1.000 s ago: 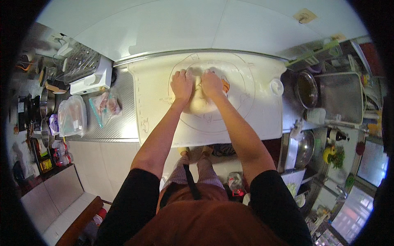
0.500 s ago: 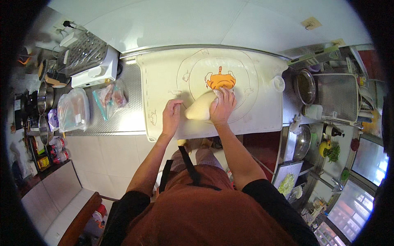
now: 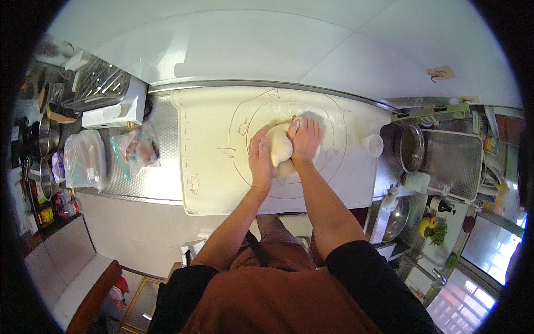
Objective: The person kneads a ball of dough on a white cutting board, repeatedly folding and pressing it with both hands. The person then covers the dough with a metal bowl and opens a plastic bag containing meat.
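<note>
Evidently, the right hand grips the dough from above, its fingers laid over the far part, perhaps to fold and press it. The left hand, unclenched, lies along the dough's left side, seemingly as a wall against spreading. The dough sits between both hands on a pale printed mat, which likely shields it from the metal surface. A white cup stands near the mat's right edge, beyond the working space but reachable; a clear bag rests left, off the mat.
</note>
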A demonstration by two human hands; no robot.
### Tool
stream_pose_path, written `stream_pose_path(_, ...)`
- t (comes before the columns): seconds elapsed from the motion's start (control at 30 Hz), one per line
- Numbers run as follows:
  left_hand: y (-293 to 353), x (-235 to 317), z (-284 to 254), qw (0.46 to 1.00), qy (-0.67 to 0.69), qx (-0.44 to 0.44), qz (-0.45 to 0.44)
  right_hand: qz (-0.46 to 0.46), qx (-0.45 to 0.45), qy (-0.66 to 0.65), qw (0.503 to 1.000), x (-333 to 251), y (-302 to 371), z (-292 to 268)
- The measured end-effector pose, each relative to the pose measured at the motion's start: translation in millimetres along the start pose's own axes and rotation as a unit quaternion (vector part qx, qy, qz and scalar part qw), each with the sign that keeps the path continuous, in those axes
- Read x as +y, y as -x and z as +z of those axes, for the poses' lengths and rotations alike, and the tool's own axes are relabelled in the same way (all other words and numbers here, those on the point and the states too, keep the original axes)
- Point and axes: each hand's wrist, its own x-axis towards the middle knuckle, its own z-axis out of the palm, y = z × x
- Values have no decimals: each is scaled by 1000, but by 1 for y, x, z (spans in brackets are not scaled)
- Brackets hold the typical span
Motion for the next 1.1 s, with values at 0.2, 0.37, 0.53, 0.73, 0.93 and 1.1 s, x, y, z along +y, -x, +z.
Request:
stream_pose_path(0.2, 31, -2, 59, 993, -78, 78, 34, -2, -144, -91, 985, 19, -44, 13)
stream_pose_path(0.37, 70, 6, 30, 997, -70, 18, 37, -212, -181, -18, 960, 0, -45, -34)
stream_pose_path(0.53, 98, 26, -25, 991, -107, -7, 79, -178, -281, -94, 938, -10, 24, -130)
stream_pose_path(0.73, 98, 20, -31, 852, -435, -71, 284, -39, 40, -319, 946, -26, 151, -117)
stream_pose_path(0.93, 46, -12, -21, 761, -512, -70, 393, -90, 71, -270, 956, -8, 134, -47)
stream_pose_path(1.1, -13, -10, -5, 766, -520, -81, 369, -50, 42, -221, 973, -17, 78, -37)
